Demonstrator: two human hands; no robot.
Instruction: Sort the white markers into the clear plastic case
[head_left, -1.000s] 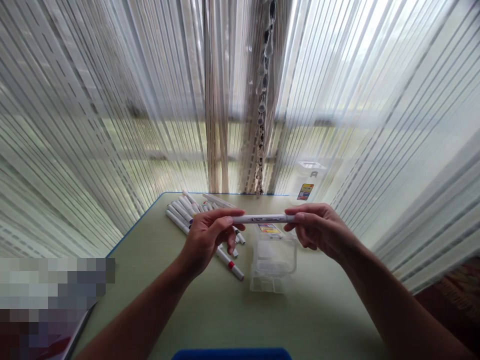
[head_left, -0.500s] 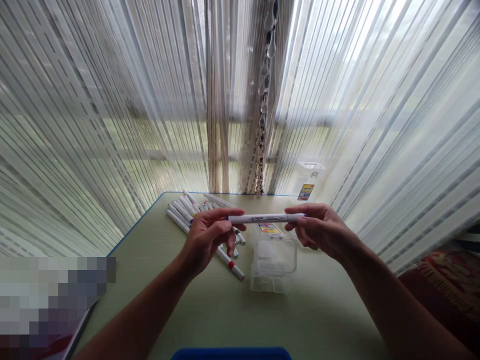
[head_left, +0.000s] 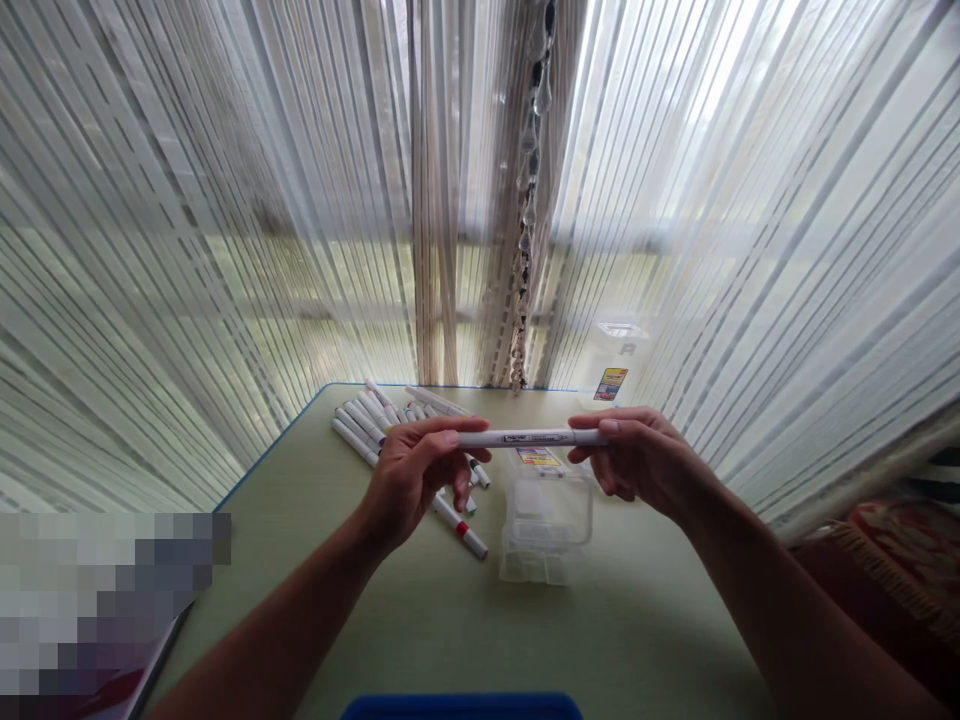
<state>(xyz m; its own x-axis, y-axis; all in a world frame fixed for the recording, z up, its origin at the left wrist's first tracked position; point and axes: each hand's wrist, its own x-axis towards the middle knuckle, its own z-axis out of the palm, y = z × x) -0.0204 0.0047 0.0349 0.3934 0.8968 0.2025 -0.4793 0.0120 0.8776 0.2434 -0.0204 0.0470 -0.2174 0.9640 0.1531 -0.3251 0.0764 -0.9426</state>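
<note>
Hands [head_left: 525, 465] pinch marker [head_left: 529, 438] ends above green table [head_left: 420, 620] — striped curtains [head_left: 225, 220] behind.

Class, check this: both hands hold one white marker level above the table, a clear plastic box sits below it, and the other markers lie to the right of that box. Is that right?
Not quite. The head view shows the other markers lying to the left of the box, not the right. The rest stands: left hand and right hand hold the white marker level above the table.
</note>
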